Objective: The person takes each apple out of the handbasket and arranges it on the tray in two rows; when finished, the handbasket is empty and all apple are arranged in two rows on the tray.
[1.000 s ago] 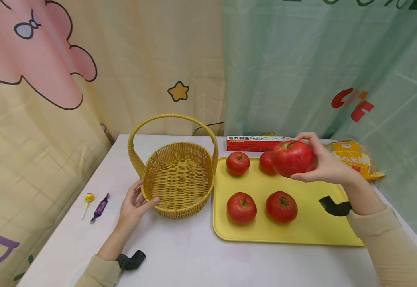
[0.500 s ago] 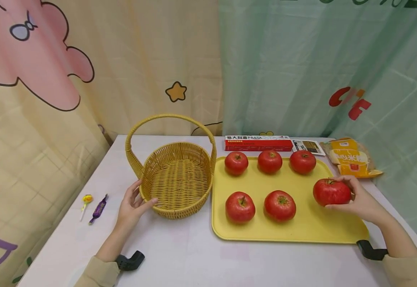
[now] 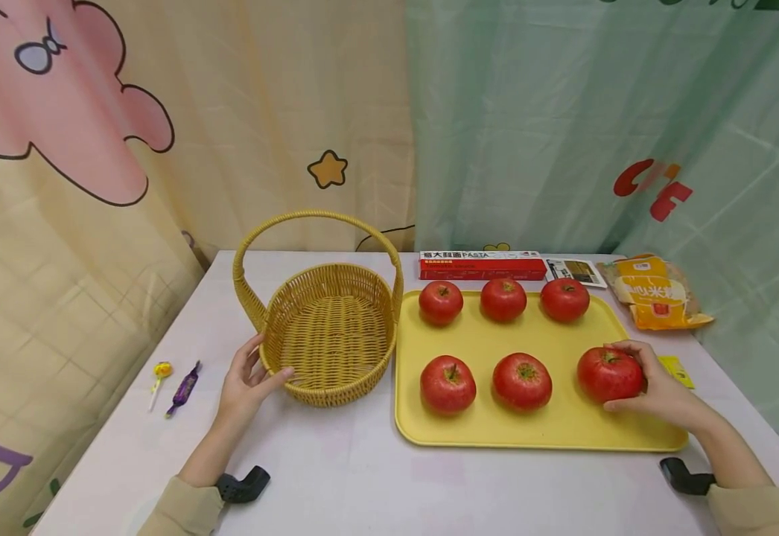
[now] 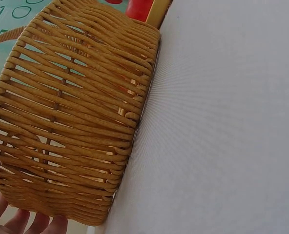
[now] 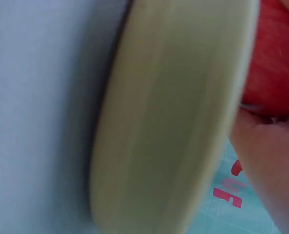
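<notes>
A yellow tray (image 3: 564, 439) lies on the white table with several red tomatoes on it. My right hand (image 3: 654, 387) grips the front-right tomato (image 3: 607, 374), which sits on the tray. The right wrist view shows the tray rim (image 5: 174, 117) up close and that tomato (image 5: 276, 63) against my palm. An empty woven basket (image 3: 325, 335) with an arched handle stands left of the tray. My left hand (image 3: 249, 380) rests against its front-left wall with relaxed fingers. In the left wrist view the basket wall (image 4: 71, 117) fills the left side, with my fingertips (image 4: 17, 222) below it.
A red pasta box (image 3: 482, 266) and a small card (image 3: 573, 271) lie behind the tray. A yellow snack bag (image 3: 657, 301) sits at the back right. A lollipop (image 3: 160, 374) and a purple candy (image 3: 185, 388) lie at the left. A small yellow item (image 3: 676, 371) lies beside my right hand.
My right hand carried the tomato from above the back row down and right, then set it on the tray's front right. The left hand has stayed at the basket.
</notes>
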Demonstrator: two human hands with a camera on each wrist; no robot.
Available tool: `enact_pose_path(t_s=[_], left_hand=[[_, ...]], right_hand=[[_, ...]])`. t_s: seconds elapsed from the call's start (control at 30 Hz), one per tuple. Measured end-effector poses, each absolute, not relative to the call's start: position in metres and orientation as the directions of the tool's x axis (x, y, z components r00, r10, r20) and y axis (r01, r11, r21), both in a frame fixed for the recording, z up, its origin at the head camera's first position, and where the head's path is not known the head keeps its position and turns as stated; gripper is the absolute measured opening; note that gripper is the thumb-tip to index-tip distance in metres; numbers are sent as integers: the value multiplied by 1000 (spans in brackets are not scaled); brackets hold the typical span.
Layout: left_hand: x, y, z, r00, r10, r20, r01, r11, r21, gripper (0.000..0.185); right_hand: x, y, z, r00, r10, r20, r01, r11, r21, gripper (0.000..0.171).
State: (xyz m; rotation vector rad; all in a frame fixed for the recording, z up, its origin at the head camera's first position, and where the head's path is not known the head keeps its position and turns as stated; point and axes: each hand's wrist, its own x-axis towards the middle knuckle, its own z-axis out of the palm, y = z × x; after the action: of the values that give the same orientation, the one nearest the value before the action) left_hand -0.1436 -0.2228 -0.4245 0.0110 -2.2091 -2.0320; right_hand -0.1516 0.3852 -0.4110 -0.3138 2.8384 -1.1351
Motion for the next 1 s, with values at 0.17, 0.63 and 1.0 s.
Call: enact_pose_path(t_s=[0.17,0.63,1.0], left_hand=[[-144,-224,-426,-990,-99,102,92,94,991,80],[-143,-223,-426,-987,-101,124,117,68,991,80],[-144,-218,-412,-993,-114,29,16,112,994,82]], right_hand=[[-150,385,-411,-969,-247,-6,-173,692,-701,95],[-147,379,-401,-970,-234,-69,-121,708,-696,91],[-146,380,-389,-951,-281,-127,-128,736,-665,91]])
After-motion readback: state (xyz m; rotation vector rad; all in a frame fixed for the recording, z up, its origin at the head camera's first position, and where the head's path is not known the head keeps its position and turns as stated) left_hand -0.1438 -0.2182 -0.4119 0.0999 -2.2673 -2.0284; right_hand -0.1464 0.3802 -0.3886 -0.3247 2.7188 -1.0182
